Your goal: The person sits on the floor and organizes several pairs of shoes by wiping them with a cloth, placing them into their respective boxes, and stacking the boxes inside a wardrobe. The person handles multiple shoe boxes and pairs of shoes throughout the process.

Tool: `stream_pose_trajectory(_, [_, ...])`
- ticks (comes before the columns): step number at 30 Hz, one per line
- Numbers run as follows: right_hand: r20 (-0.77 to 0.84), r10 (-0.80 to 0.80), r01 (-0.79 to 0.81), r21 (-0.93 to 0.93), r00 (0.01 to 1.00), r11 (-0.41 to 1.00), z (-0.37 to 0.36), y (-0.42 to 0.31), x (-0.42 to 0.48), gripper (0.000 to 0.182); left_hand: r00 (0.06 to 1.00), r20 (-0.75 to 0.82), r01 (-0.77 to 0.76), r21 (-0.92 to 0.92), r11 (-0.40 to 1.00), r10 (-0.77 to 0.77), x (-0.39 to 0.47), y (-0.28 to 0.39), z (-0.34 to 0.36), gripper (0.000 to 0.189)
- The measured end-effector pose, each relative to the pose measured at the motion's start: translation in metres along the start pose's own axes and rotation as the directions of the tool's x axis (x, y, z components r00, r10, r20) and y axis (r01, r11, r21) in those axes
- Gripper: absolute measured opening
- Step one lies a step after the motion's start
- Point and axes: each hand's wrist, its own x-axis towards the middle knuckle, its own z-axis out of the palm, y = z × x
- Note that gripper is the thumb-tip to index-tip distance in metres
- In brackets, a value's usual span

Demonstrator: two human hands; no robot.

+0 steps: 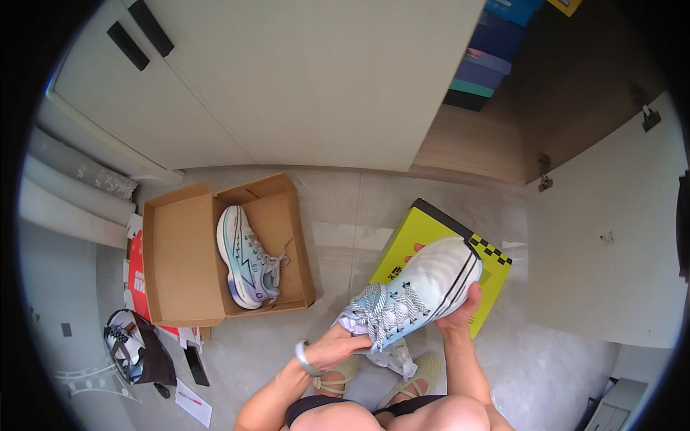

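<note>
A light blue and white running shoe point(415, 301) with patterned laces is held up between both hands, toe pointing up and right. My left hand point(339, 347), with a bangle on the wrist, grips it at the heel and collar. Under the toe end, my right hand point(463, 310) supports the sole; some fingertips show at the toe's left side. A similar shoe point(248, 258) lies on its side in an open brown cardboard box point(302, 237) on the left. Behind the held shoe lies a yellow-green shoebox point(420, 223). Crumpled white paper point(396, 360) lies between the feet.
A cabinet point(302, 81) stands ahead, its door point(609, 237) open at right, with stacked shoeboxes point(490, 37) inside. At left are a curtain point(75, 204), a dark bag point(156, 350) holding shoes, a black phone-like object point(196, 366) and a white card point(193, 404).
</note>
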Motion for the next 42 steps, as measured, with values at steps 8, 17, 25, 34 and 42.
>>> stream_pose_trajectory(8, [-0.230,-0.114,0.156,0.172,0.966,0.973,-0.013,-0.012,0.006,0.087,0.950,0.071,-0.311,0.213,0.926,0.303,-0.031,0.041,0.018,0.061])
stream_pose_trajectory(17, [-0.156,-0.224,0.223,-0.021,0.962,0.975,-0.009,0.002,-0.002,0.093,0.962,-0.202,-0.140,0.210,0.968,0.184,-0.019,0.051,0.026,0.050])
stream_pose_trajectory(25, [-0.064,-0.058,0.041,-0.235,0.996,0.971,-0.011,-0.028,-0.018,0.086,0.883,-0.303,-0.241,0.364,0.900,0.359,-0.012,0.026,0.002,0.031])
stream_pose_trajectory(34, [-0.153,-0.133,0.114,-0.125,0.979,0.986,-0.025,-0.003,-0.020,0.081,0.921,-0.116,-0.301,0.390,0.870,0.371,-0.024,0.029,0.017,0.036])
stream_pose_trajectory(42, [-0.098,-0.184,0.161,-0.206,0.978,0.965,-0.018,-0.003,-0.018,0.073,0.934,-0.004,-0.307,0.496,0.812,0.356,-0.027,0.035,0.032,0.069])
